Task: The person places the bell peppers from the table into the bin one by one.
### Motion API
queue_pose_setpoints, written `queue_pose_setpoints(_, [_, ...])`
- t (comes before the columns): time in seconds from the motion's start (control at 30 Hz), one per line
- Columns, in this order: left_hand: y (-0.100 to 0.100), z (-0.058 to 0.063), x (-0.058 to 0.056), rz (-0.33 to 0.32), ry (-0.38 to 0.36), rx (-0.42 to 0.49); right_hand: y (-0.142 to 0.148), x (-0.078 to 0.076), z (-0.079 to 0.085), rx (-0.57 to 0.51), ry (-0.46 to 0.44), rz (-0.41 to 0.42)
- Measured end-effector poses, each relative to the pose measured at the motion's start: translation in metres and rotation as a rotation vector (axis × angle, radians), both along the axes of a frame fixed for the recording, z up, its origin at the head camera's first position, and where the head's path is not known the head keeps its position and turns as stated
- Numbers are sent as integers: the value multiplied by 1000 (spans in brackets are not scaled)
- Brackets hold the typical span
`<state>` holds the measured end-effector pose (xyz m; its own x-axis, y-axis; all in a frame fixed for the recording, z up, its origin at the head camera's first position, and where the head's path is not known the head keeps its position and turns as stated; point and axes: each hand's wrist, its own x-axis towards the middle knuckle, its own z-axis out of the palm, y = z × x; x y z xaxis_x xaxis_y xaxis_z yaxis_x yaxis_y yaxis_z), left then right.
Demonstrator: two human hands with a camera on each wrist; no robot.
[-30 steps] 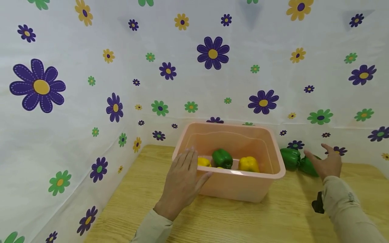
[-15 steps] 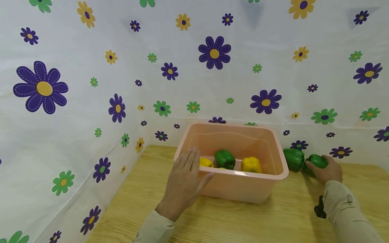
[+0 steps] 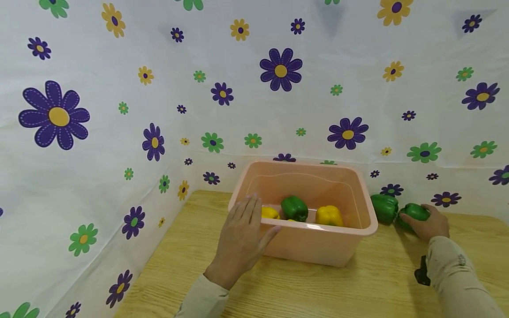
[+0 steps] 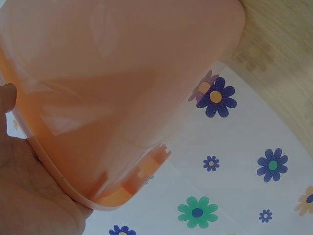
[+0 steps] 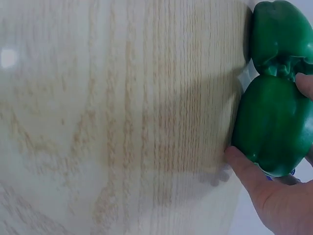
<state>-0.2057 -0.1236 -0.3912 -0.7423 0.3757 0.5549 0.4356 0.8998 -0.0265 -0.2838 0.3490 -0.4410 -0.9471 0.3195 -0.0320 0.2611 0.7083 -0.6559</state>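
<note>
My right hand (image 3: 434, 223) grips a green bell pepper (image 3: 415, 212) on the table, right of the bin. In the right wrist view, fingers are placed on both sides of that pepper (image 5: 274, 122). A second green bell pepper (image 3: 385, 209) lies end to end with it, between it and the bin. My left hand (image 3: 237, 240) rests with straight fingers on the near left rim of a pink plastic bin (image 3: 310, 243). Inside the bin lie a green bell pepper (image 3: 294, 208) and yellow bell peppers (image 3: 329, 215), partly hidden by the front wall and my left hand.
The bin stands on a wood-grain table (image 3: 191, 282), close to the back. A white sheet with printed flowers (image 3: 238, 110) hangs behind the table and along its left side. A small black object (image 3: 422, 270) shows beside my right sleeve.
My right hand, spread just over the green pepper a second ago, has come down and taken hold of it. My left hand has stayed on the bin's rim.
</note>
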Motion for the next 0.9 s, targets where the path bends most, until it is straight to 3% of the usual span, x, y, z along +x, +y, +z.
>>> queue_pose_setpoints(0.3, [-1,-2,-1,-4,10,-5,7,2,-8,-68,2,-25])
queue_pose_setpoints(0.5, [0,-2,0,1,-3,-13,5,11,-6,-206,56,-124])
queue_pose_setpoints(0.63, [1,-2,1,-2,-1,-11,1,17,7,-394,172,-239])
queue_pose_setpoints(0.77, [1,0,-1,-9,5,-2,-9,20,31,-640,319,-337])
queue_pose_setpoints(0.9, [1,-2,-2,-11,-6,2,-24,26,53,-849,478,-346])
